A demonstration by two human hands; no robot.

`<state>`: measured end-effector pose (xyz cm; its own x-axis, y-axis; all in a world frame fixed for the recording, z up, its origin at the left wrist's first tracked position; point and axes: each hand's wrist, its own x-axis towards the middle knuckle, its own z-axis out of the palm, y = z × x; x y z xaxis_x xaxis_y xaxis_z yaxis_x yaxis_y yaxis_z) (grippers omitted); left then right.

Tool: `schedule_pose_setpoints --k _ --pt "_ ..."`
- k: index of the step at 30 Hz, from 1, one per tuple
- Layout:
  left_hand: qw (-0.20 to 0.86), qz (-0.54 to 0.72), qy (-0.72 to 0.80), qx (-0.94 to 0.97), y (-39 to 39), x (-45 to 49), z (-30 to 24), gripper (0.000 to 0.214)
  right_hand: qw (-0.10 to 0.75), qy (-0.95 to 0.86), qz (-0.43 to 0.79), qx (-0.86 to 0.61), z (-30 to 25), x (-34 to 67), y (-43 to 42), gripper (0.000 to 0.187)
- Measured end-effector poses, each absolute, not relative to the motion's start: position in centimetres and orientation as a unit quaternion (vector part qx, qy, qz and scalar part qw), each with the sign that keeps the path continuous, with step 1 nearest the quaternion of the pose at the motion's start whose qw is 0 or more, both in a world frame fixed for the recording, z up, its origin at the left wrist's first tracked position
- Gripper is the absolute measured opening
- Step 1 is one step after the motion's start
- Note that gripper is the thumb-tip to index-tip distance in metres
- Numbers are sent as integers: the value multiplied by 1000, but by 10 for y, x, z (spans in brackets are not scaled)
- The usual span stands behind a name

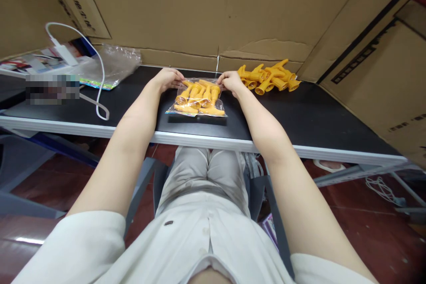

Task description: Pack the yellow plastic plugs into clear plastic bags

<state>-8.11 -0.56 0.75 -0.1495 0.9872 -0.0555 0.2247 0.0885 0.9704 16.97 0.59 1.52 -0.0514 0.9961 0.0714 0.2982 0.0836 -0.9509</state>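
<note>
A clear plastic bag with several yellow plastic pieces in it lies on the black tabletop before me. At its far left corner, my left hand pinches the bag's edge between thumb and fingers. My right hand grips the far right corner in the same way. The yellow pieces look like small horn- or trumpet-shaped toys, some with flared round ends. Just beyond my right hand sits a loose pile of matching yellow pieces.
Flat clear bags lie at the back left, near a white charger and its looping cable. Cardboard walls stand along the back and right. The table's metal front edge runs above my lap.
</note>
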Motion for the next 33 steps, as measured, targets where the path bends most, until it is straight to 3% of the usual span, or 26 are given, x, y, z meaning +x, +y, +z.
schedule_pose_setpoints --k 8,12,20,24,27,33 --pt "455 447 599 484 -5 -80 11 15 375 -740 242 -503 11 179 15 39" --pt "410 444 605 518 -9 -76 12 15 322 -763 193 -527 18 177 10 33" --pt "363 462 591 553 -10 -68 11 20 312 -769 177 -530 14 178 17 34" --pt "321 481 576 578 -1 -71 6 21 362 -737 251 -514 8 181 22 25" --pt "304 502 548 595 2 -70 6 21 401 -670 381 -494 12 184 19 31" --pt "302 530 489 623 -1 -63 12 18 337 -629 553 -431 29 194 5 19"
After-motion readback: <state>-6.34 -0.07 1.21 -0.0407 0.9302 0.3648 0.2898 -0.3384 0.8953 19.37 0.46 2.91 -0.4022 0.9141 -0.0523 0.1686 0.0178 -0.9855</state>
